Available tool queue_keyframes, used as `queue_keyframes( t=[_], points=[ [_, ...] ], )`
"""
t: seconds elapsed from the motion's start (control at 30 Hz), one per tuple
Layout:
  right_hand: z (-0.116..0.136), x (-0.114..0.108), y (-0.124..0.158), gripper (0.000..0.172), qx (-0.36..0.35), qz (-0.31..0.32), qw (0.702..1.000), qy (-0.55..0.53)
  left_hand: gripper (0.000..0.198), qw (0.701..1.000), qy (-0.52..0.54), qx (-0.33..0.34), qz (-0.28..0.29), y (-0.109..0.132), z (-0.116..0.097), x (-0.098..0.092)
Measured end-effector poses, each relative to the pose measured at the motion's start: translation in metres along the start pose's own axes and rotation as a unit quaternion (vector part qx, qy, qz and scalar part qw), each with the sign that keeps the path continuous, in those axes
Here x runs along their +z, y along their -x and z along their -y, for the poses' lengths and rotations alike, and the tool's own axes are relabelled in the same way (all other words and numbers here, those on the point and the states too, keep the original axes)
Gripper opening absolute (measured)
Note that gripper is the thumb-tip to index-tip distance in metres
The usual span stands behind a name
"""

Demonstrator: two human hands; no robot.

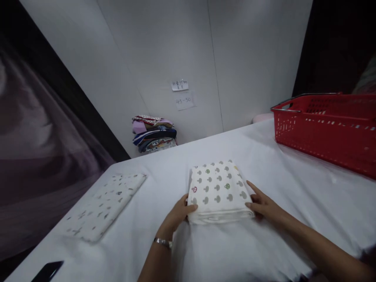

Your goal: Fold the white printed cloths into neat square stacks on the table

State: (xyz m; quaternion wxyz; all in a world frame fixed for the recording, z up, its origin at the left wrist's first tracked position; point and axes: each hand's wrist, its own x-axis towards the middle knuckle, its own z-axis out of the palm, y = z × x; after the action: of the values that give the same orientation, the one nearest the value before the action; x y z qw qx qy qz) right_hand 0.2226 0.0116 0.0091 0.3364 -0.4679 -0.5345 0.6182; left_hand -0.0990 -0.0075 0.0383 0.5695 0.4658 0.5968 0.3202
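A white cloth printed with grey mushrooms (217,184), folded into a thick square, lies in front of me on the white-covered table. My left hand (178,213) grips its near left corner, thumb on top and fingers down the side. At the near right edge, my right hand (263,203) has its thumb on the upper face and its fingers at the side. The far edge of the cloth is free of both hands. To the left lies a second folded cloth (105,207), white with small scattered prints.
A red plastic basket (326,133) stands on the table at the right. Beyond the far edge is a stack of folded fabrics (154,133) against the wall. Two paper notes (185,102) hang above it. A dark phone-like object (48,271) rests at the near left.
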Motion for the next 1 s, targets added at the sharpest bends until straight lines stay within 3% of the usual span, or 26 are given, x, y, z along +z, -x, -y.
queue_keyframes(
  t=[0.13,0.23,0.3,0.37,0.43,0.53,0.63,0.77,0.87,1.0],
  points=[
    [-0.010,-0.014,0.003,0.091,0.002,0.029,0.998,0.059,0.076,1.000,-0.006,0.017,0.001,0.012,0.011,0.002],
    [-0.003,-0.020,0.004,0.083,-0.045,0.005,0.979,0.200,0.082,0.985,-0.151,-0.007,-0.086,0.017,0.004,0.001],
    [0.014,-0.015,-0.002,0.076,-0.105,-0.034,0.949,0.295,0.079,0.951,-0.264,0.025,-0.159,0.015,-0.012,0.006],
    [0.037,-0.002,-0.016,0.068,-0.172,-0.032,0.916,0.360,0.070,0.913,-0.344,0.102,-0.197,0.006,-0.032,0.014],
    [0.057,0.014,-0.041,0.065,-0.232,0.006,0.881,0.411,0.066,0.877,-0.403,0.167,-0.201,-0.010,-0.047,0.025],
    [0.065,0.029,-0.090,0.065,-0.264,-0.001,0.818,0.511,0.068,0.837,-0.485,0.166,-0.190,-0.036,-0.044,0.037],
    [0.043,0.023,-0.130,0.064,-0.201,-0.043,0.778,0.594,0.069,0.843,-0.496,0.122,-0.168,-0.051,-0.018,0.039],
    [0.012,0.008,-0.150,0.066,-0.193,-0.052,0.751,0.629,0.072,0.848,-0.490,0.108,-0.170,-0.054,0.004,0.036],
    [0.018,0.007,-0.151,0.065,-0.186,-0.044,0.736,0.650,0.072,0.850,-0.489,0.100,-0.169,-0.054,0.003,0.037],
    [0.043,0.023,-0.140,0.065,-0.177,-0.036,0.733,0.656,0.070,0.847,-0.489,0.110,-0.179,-0.053,-0.001,0.039]
  ],
)
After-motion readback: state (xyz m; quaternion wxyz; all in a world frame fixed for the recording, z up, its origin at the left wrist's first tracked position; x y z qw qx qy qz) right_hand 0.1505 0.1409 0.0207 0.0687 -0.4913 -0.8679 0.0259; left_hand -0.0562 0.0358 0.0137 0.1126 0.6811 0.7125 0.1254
